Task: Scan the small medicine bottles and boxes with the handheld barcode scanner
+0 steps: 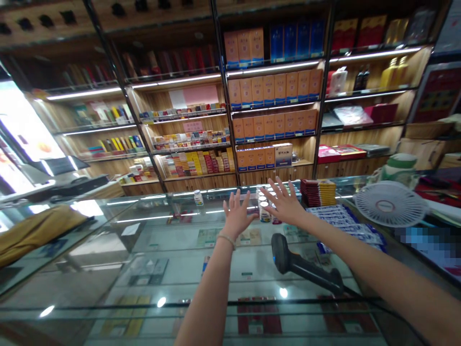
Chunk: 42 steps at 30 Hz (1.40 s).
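Both arms reach forward over a glass display counter (169,259). My left hand (238,215) is open, its fingers spread and nothing in it. To its right, my right hand (284,204) is also open with fingers apart, beside a group of small white-capped bottles (264,211) that it partly hides. One more small white bottle (198,197) stands alone to the left of my left hand. Below my right hand, a black barcode scanner (306,266) lies on the glass. Whether either hand touches the bottles I cannot tell.
Right of my right hand sit a stack of red and yellow packs (319,192) and rows of blue-white packets (334,221). A white fan (391,204) stands farther right. A brown cloth (39,230) lies at left. Lit shelves with orange boxes (275,91) rise behind the counter.
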Tool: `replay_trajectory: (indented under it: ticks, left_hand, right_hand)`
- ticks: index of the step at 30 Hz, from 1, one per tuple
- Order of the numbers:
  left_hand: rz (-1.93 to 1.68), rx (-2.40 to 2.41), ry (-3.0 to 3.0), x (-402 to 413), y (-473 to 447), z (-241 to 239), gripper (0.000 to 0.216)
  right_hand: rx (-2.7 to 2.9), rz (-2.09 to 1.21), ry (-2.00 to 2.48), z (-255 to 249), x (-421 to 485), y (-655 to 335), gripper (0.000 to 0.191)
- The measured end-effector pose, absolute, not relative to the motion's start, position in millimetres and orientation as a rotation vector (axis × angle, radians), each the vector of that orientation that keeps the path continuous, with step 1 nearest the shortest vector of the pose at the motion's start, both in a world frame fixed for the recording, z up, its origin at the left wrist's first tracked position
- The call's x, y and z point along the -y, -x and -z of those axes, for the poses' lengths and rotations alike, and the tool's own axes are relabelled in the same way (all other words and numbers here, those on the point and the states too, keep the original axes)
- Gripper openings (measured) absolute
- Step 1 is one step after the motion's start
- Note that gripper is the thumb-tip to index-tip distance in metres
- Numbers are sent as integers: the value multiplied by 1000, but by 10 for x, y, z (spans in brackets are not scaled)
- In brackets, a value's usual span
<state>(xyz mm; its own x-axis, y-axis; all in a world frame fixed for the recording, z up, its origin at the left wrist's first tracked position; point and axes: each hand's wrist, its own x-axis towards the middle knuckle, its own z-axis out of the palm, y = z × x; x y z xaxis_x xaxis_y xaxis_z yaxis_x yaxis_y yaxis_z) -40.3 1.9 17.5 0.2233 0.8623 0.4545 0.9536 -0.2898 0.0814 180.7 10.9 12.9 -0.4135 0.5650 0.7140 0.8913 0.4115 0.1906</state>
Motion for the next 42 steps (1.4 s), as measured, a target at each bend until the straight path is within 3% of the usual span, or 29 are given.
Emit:
replay_trajectory:
  ticks: [9, 23, 42]
  left_hand:
    - [681, 1642, 2136, 2, 1107, -226, 67]
    - [689, 1891, 1801, 35, 2448, -269, 62]
    - [813, 2219, 1615, -923, 2661, 126, 64]
  right_hand:
    - [2141, 817, 1122, -218, -221, -1479, 64]
    - [2256, 752, 908, -255, -649, 63, 59]
    - [2477, 470, 1224, -282, -1214, 818, 56]
